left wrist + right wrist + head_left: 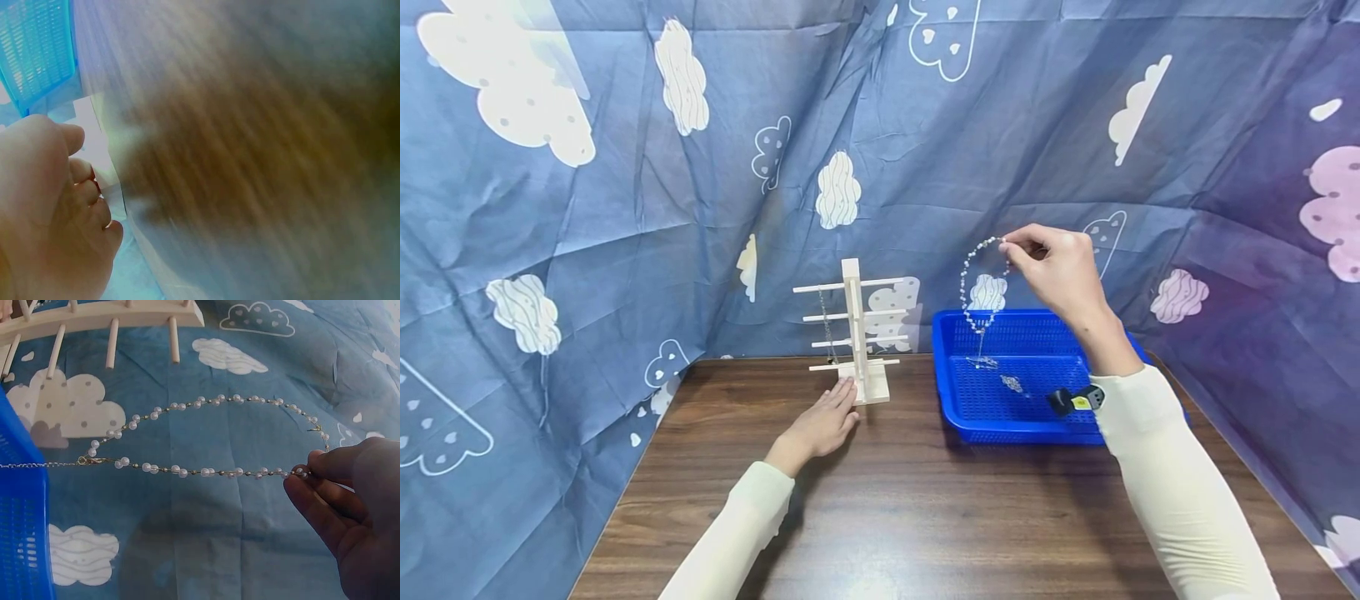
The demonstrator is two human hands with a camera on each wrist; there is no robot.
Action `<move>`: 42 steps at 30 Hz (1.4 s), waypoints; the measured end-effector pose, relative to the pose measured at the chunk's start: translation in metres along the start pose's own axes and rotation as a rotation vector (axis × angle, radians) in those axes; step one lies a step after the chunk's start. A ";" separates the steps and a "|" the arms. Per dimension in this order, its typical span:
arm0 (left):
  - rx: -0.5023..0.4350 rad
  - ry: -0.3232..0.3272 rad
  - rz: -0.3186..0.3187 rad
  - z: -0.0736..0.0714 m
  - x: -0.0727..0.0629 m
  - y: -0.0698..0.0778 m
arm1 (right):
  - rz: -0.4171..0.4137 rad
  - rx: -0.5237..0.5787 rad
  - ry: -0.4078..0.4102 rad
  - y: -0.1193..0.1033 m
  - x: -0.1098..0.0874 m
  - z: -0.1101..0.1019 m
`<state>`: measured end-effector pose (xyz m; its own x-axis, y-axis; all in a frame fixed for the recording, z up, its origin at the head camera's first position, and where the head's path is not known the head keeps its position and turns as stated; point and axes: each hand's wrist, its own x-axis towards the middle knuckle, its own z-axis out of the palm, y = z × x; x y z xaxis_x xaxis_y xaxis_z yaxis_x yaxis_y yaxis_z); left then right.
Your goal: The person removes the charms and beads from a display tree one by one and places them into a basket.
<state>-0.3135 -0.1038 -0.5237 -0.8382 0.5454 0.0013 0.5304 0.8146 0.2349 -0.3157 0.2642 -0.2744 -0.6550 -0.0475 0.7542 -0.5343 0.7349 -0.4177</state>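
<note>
My right hand [1051, 265] pinches a pearl bead necklace [207, 472] between thumb and fingertips, and it hangs as a loop over the blue basket [958, 422]. In the right wrist view a thin chain tail [37, 465] trails from the clasp across the basket's edge. My left hand [822, 423] lies with straight fingers on the base [876, 388] of a light wooden rack [854, 308] with several pegs. A dark, thin chain necklace [826, 321] hangs on the rack's left side. The left wrist view shows the left hand [53, 206] beside the pale base.
More silvery jewelry [1011, 383] lies inside the basket, on the right of the brown wooden table [880, 500]. Behind the table hangs a blue cloth [760, 250] with cloud prints. A black and yellow device [1078, 401] is strapped at the right wrist.
</note>
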 end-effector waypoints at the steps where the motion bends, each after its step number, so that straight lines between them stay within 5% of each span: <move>1: 0.001 0.000 -0.001 0.000 0.000 0.000 | 0.005 0.003 0.000 0.002 0.000 -0.001; 42: 0.006 0.001 -0.010 0.002 0.000 -0.004 | 0.132 -0.112 -0.061 0.070 -0.007 -0.009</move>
<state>-0.3149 -0.1065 -0.5269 -0.8435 0.5371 0.0005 0.5229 0.8210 0.2291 -0.3440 0.3224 -0.3045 -0.7482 0.0159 0.6633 -0.3812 0.8079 -0.4494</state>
